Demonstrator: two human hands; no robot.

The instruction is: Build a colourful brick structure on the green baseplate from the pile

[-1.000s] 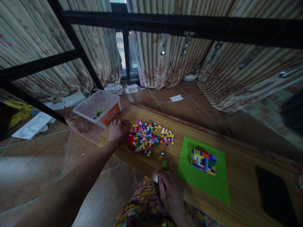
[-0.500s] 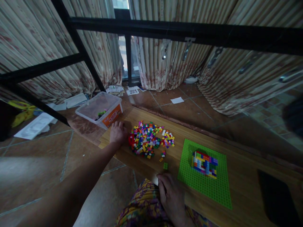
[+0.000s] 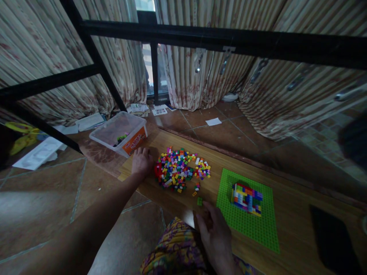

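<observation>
A heap of small colourful building bricks (image 3: 176, 168) is spread on the wooden bench. My left hand (image 3: 142, 160) rests on the bench just left of the heap, fingers apart and slightly bent, with nothing visible in it. My right hand (image 3: 215, 233) is over the near edge, its thumb and forefinger apart. Close to the forefinger lies a green brick (image 3: 200, 201); whether they touch is unclear. Right of the hand, a green baseplate (image 3: 249, 233) carries a low multicoloured brick structure (image 3: 247, 199) with walls around an inner gap.
A clear plastic box (image 3: 119, 131) with an orange label and some bricks inside stands beyond my left hand. On the bench's right end lies a dark flat object (image 3: 332, 236). A black metal frame (image 3: 200, 34) crosses before the curtains. Papers (image 3: 213, 122) lie on the tiled floor.
My right hand has moved up and right from my lap toward the green brick, and its forefinger has extended. My left hand stays in place. The view has shifted slightly.
</observation>
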